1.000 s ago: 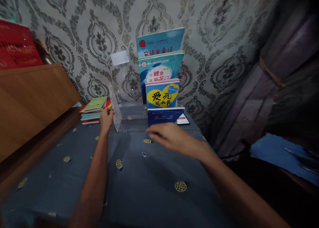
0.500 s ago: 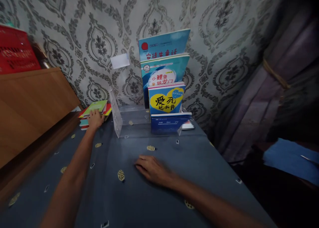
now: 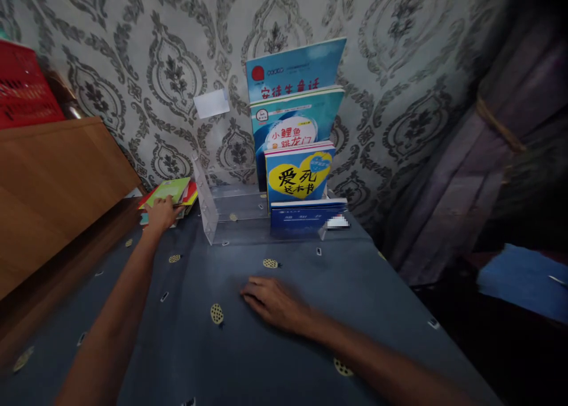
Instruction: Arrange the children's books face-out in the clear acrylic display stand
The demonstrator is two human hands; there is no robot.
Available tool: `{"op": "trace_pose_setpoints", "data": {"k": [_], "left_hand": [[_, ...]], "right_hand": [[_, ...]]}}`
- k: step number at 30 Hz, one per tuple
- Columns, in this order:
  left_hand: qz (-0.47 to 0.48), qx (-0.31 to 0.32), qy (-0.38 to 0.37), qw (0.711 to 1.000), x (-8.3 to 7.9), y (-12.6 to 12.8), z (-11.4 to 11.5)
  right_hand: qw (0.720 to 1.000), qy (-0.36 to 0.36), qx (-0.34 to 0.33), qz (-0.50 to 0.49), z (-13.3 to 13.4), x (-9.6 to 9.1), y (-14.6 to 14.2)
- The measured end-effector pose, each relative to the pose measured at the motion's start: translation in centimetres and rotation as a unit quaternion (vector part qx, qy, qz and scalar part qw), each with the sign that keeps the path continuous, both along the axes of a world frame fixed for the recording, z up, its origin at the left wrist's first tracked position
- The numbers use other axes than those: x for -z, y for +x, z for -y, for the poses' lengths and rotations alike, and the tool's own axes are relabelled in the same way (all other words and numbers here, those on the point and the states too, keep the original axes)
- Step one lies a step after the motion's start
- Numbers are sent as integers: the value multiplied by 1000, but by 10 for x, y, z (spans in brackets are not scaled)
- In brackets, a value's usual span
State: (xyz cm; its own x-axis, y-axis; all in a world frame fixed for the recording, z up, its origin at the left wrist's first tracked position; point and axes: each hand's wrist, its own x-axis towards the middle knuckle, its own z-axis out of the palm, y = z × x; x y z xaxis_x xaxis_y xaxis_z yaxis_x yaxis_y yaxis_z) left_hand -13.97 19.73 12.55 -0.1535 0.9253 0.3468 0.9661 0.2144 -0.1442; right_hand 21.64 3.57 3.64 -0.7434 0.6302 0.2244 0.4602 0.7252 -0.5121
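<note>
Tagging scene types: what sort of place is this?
Likely a home room, perhaps a bedroom or study corner: damask wallpaper, a cloth-covered table with a clear tiered rack of children's books, and a tied-back curtain.

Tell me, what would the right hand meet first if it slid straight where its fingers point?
Probably the left hand, resting on the flat stack of colourful books; only blue dotted tablecloth lies between.

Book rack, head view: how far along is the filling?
Done: four books stand tiered in the right half of the rack. In hand: the left hand lies on the stack beside the rack, grip unclear; the right hand rests flat on the cloth. Left: the rack's left half holds nothing, and the stack looks several volumes thick.
</note>
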Motion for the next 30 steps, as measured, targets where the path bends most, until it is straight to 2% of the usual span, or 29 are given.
{"op": "trace_pose_setpoints", "data": {"k": [7, 13, 19, 22, 26, 30], "left_hand": [[-18, 0, -10, 1000, -6, 0, -3], [-36, -4, -54, 998, -10, 0, -6], [-69, 5, -55, 996, -18, 0, 9], [-89, 32, -36, 995, -21, 2, 20], [-108, 67, -12, 992, -16, 3, 26], [-86, 58, -27, 994, -5, -1, 23]], "right_hand": [[1000, -4, 1, -2, 0, 1, 0], [1000, -4, 6, -28, 0, 5, 1], [1000, -3, -1, -12, -2, 4, 0], [1000, 0, -2, -18, -2, 3, 0], [1000, -6, 0, -27, -1, 2, 1], [1000, -8, -2, -29, -1, 2, 1]]}}
